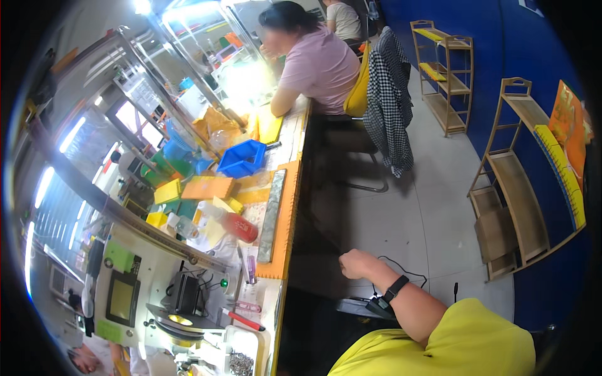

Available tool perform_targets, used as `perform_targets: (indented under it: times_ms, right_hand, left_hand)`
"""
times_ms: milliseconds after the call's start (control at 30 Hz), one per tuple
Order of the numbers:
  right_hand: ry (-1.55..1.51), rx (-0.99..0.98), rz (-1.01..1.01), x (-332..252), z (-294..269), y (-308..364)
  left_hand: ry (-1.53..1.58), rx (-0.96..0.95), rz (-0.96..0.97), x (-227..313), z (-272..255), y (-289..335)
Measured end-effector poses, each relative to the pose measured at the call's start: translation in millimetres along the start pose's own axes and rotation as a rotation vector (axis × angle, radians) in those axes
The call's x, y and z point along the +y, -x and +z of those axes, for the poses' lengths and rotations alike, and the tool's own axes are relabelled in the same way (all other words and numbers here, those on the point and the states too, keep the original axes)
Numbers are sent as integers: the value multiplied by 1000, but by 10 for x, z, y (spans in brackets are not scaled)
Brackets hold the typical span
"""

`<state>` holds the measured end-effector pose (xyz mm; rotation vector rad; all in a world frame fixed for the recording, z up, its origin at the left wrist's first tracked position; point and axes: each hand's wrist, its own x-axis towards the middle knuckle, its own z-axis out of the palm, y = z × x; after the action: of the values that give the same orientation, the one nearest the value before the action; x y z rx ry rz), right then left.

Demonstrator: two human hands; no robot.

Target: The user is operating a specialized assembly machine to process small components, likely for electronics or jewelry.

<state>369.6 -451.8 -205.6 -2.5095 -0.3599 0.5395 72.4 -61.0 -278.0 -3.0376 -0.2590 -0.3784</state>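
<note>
My right hand (359, 264) is in the air to the right of the workbench edge, above the floor. Its fingers are curled into a loose fist, and nothing shows in them. A black band (396, 288) circles the wrist, below a yellow sleeve (476, 332). My left hand is out of view. Across a gap from the fist, an orange board (274, 266) lies along the bench edge with a grey-green strip (271, 216) on top. Close by on the bench are a bottle of red liquid (240, 227), a purple-handled tool (251, 269) and a red-handled tool (244, 319).
A blue bin (242, 158) and yellow and orange blocks (208, 188) crowd the bench. Beyond sits a co-worker in a pink shirt (320, 69), a checked jacket (387, 100) on the chair. Wooden racks (523, 188) line the blue wall. A dark cable (411, 271) trails behind my wrist.
</note>
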Motion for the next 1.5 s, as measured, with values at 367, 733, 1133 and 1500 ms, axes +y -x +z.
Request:
perform_targets:
  times_ms: [367,733,1133,1500]
  right_hand:
    - [-33,-8,-25,14,-55,2]
    - [5,-12,-6,70,12,-57]
    - [-35,-26,-49,-46,-59,-33]
    - [-39,-14,-50,-15,-93,5]
  left_hand:
    - [17,-26,-47,33,-43,60]
    - [19,-13,-70,-21,-159,-126]
    - [109,-37,29,358,33,-572]
    - [135,-70,31,373,28,-632]
